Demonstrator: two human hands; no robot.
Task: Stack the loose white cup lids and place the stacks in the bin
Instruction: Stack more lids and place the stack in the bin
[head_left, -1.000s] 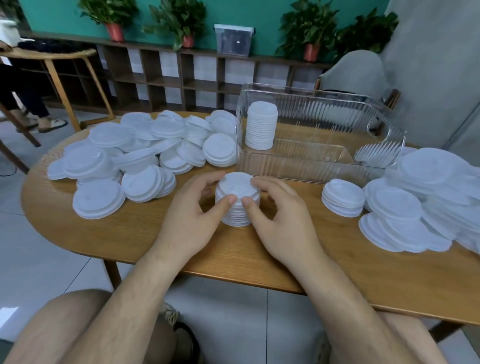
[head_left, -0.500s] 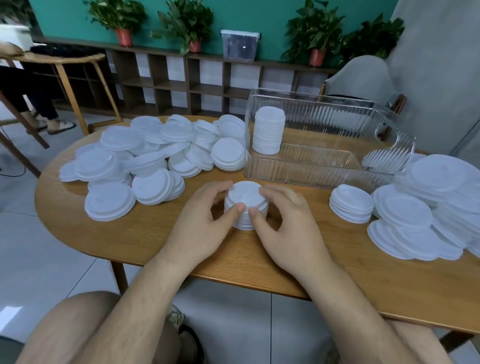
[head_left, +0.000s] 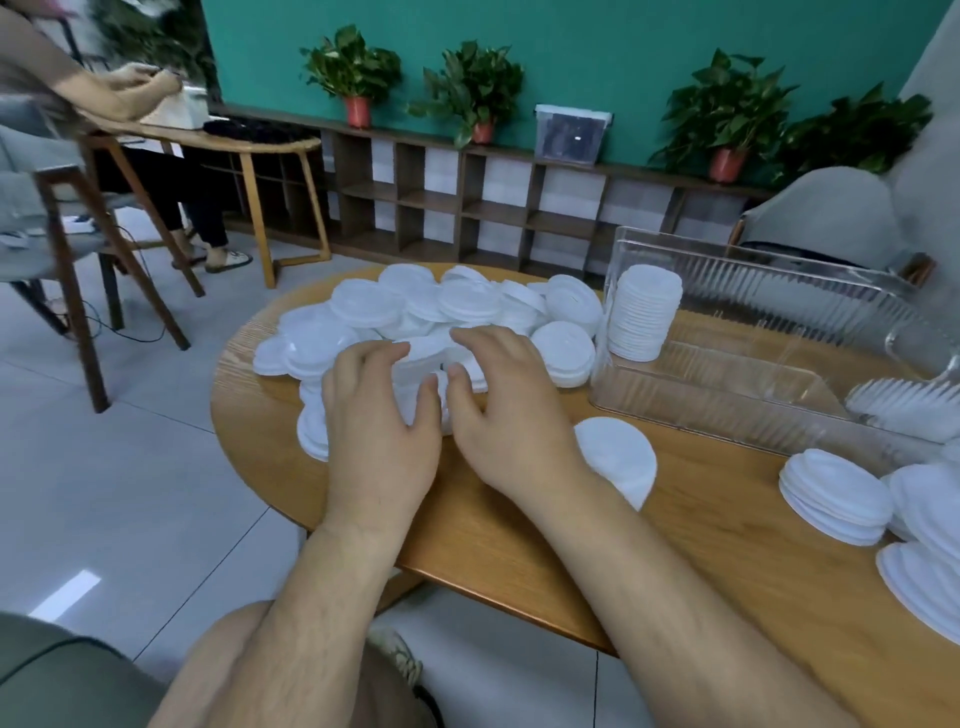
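A heap of loose white cup lids (head_left: 447, 306) covers the far left of the round wooden table (head_left: 701, 530). My left hand (head_left: 379, 421) and my right hand (head_left: 506, 415) lie side by side on the near part of this heap. Their fingers are spread over the lids and the thumbs almost touch; no lid is lifted. A short lid stack (head_left: 618, 457) stands just right of my right wrist, partly hidden by it. The clear ribbed bin (head_left: 758, 317) stands to the right, with a tall lid stack (head_left: 644, 312) in its left corner.
More lids lie at the right edge in a small stack (head_left: 836, 493) and a spread pile (head_left: 930, 525). Another person sits at a table (head_left: 249, 145) at the far left, beside a wooden chair (head_left: 78, 234). A shelf with potted plants (head_left: 478, 88) lines the back wall.
Both hands let go of the short stack, which stays on the table, and moved left onto the loose heap. The camera swung left and the view now shows more floor.
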